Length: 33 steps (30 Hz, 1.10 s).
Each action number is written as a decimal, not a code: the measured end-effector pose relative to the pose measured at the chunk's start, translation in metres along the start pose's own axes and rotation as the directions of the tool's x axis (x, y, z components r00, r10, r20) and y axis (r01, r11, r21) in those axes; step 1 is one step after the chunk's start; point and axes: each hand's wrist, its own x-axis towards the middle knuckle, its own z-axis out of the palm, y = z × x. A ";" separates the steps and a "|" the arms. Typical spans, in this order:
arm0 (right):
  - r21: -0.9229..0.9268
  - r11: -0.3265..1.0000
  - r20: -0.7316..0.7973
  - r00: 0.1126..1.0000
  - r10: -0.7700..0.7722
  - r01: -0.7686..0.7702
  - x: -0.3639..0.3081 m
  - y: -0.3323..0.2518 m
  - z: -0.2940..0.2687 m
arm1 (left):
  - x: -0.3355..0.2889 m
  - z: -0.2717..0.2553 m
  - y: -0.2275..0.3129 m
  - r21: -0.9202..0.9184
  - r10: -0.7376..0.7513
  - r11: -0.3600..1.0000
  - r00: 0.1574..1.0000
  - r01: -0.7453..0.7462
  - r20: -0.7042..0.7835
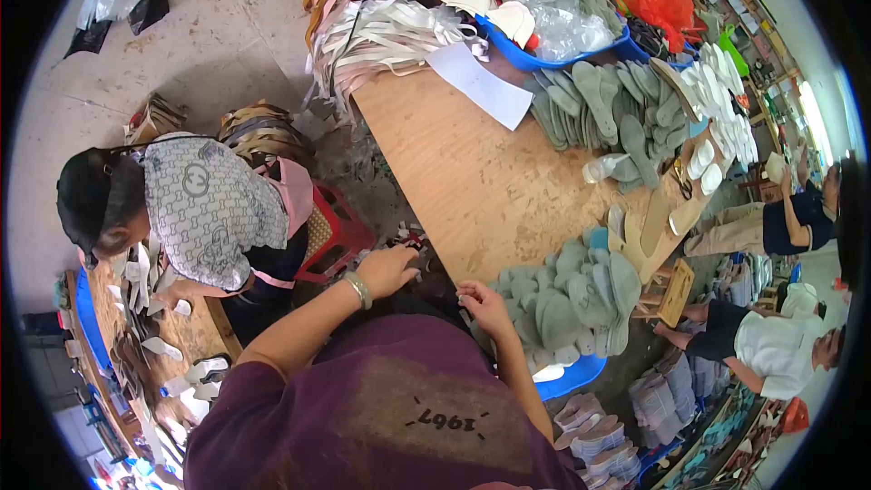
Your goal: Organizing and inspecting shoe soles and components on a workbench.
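My left hand point(388, 272), with a bangle at the wrist, hangs in front of my body just off the left edge of the wooden table point(445, 191). Its fingers are stretched loosely, with a gap at the thumb, and I see nothing in them. At the table's near corner is my right hand point(487, 308), its fingers bent together around something too small to make out. Right beside it lies a large pile of grey shoe soles point(572, 299). Below the hands, dark cloth and small scraps point(410, 240) show in part.
White straps point(390, 45), a white sheet point(481, 84) and more grey insoles point(599, 104) cover the table's far side. A blue basin point(573, 377) sits under the near pile. A co-worker point(213, 209) bends over another table at left, beside a red stool point(336, 236). Other people stand at right.
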 end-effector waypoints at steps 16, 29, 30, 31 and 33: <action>-0.010 0.996 -0.467 0.881 0.076 -0.091 0.136 -0.100 -0.072 | 0.337 -0.133 -0.104 -0.629 -0.168 0.776 0.977 0.048 -0.133; -0.366 0.930 -0.710 0.638 -0.300 0.030 0.502 -0.307 -0.209 | 0.579 -0.259 -0.118 -0.955 -0.252 -0.286 0.956 0.072 0.147; -0.383 0.921 -0.733 0.629 -0.259 -0.068 0.514 -0.307 -0.211 | 0.583 -0.264 -0.119 -0.958 -0.276 -0.286 0.954 0.036 0.118; -0.383 0.921 -0.736 0.627 -0.255 -0.076 0.523 -0.306 -0.212 | 0.588 -0.267 -0.120 -0.956 -0.274 -0.291 0.954 0.041 0.125; -0.242 0.959 -0.820 0.559 -0.121 -0.147 0.538 -0.306 -0.210 | 0.594 -0.274 -0.119 -0.940 -0.413 -0.340 0.904 -0.041 0.110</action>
